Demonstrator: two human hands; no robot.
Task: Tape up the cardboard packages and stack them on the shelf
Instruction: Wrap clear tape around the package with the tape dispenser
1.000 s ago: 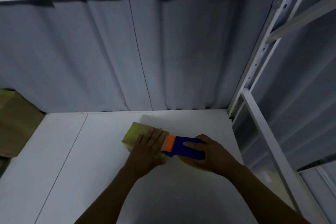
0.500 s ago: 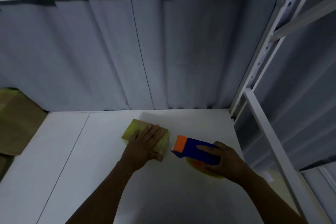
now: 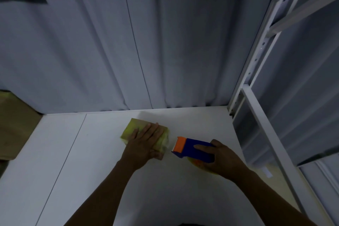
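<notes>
a small, flat yellow-brown cardboard package [image 3: 131,128] lay on the white shelf board [image 3: 91,170], near its middle. the left hand [image 3: 145,143] rested flat on top of it, fingers straight and spread, pressing down. the right hand [image 3: 220,157] had its fingers curled round a blue plastic tape dispenser with an orange front [image 3: 190,152], whose orange end sat just beside the package's right edge. a larger brown cardboard box [image 3: 14,124] stood at the shelf's far left, against the grey pleated backdrop [image 3: 165,51].
</notes>
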